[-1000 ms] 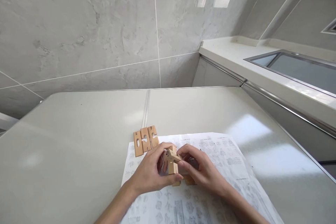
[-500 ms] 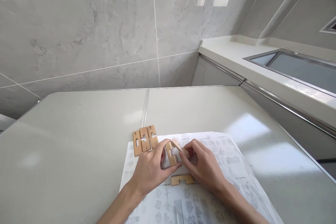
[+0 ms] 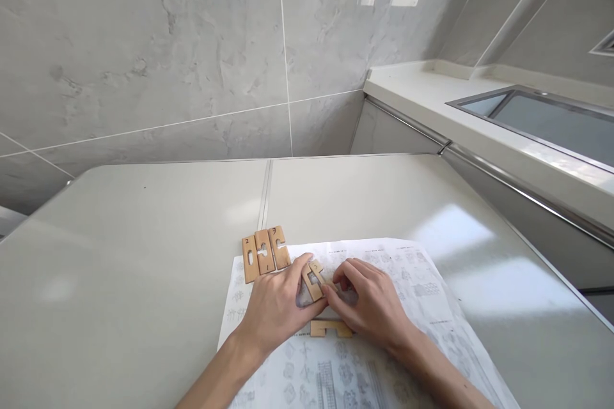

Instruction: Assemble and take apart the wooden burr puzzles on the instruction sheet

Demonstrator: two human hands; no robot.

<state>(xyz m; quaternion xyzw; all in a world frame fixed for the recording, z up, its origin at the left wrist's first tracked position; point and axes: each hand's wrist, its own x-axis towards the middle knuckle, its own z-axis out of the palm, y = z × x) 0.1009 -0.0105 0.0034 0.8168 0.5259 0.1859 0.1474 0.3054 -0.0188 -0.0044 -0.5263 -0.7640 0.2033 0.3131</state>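
Note:
My left hand and my right hand meet over a printed instruction sheet on a pale table. Both pinch small notched wooden puzzle pieces, held low against the paper between the fingertips. Another notched wooden piece lies flat on the sheet just below the hands. Three numbered wooden pieces lie side by side at the sheet's upper left corner, close to my left hand's fingers.
The table has a seam down its middle and butts against a grey tiled wall. To the right runs a white counter with a sunken steel sink. Bright sun patches fall on the table's right side.
The joined wooden pieces have come apart: one piece now lies alone on the sheet below the hands, and both hands have lowered the remaining pieces towards the paper.

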